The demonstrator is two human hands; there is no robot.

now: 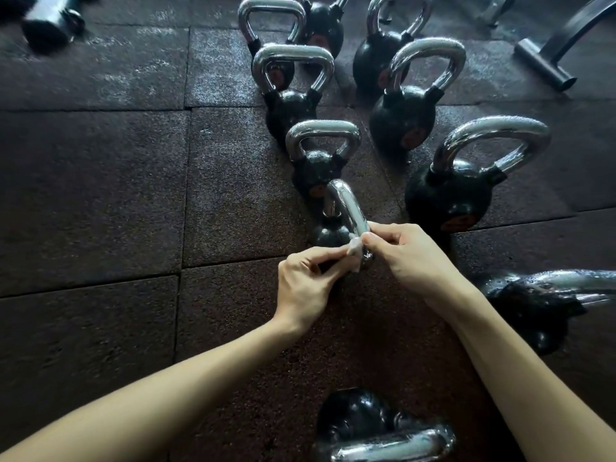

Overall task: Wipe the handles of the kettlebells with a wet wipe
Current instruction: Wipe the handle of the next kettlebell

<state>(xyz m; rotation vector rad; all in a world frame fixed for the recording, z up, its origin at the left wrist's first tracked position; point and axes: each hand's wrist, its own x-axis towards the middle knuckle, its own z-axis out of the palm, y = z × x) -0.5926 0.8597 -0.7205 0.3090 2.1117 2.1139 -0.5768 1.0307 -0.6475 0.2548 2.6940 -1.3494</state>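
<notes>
I log: small black chrome-handled kettlebell [328, 233], twelve o'clock; crumpled white wet wipe [355, 254] against its handle [350, 208], pinched by left hand [305, 288] and right hand [410, 255].

The floor [100, 195] is laid in dark, speckled rubber tiles with plain seams; pale dusty scuffs mark the far tiles at the upper left; a grey metal frame foot [546, 61] rests at the upper right; a blurred dark object [53, 21] lies in the upper-left corner; the light is dim.
</notes>
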